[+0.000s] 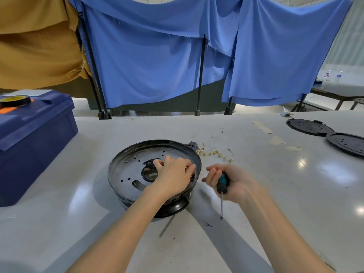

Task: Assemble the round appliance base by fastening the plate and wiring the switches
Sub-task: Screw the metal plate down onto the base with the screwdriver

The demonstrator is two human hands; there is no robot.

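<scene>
Drapes of blue cloth (157, 56) fill the back of my view, and below them runs the glossy pale-grey table (275, 194) where all the work sits. A navy plastic toolbox (35, 138) stands at the left edge. The round black appliance base (118, 160) is near the middle of the table, just in front of me, with the grey perforated metal plate (130, 170) seated inside its rim. Two flat black round lids (309, 127) lie well apart at the far right. My left hand (173, 174) rests on the right half of the plate, thumb at the edge of the central cut-out and fingers bent down toward the rim; I cannot tell whether the fingertips pinch a screw or only steady the plate. My right hand (232, 184) hovers palm-up just beside the base, fingers loosely curled round the teal-and-black screwdriver (222, 184), whose tip points back toward me. Beyond the base lie thin white wires with brass terminals (214, 152) and small dark switches (193, 144), unconnected as far as I can see. I judge the plate-fastening step to be in hand, wiring not begun. Next I would need to turn the screwdriver tip-down, line it up on a screw hole and drive while the left hand keeps the plate from shifting.
</scene>
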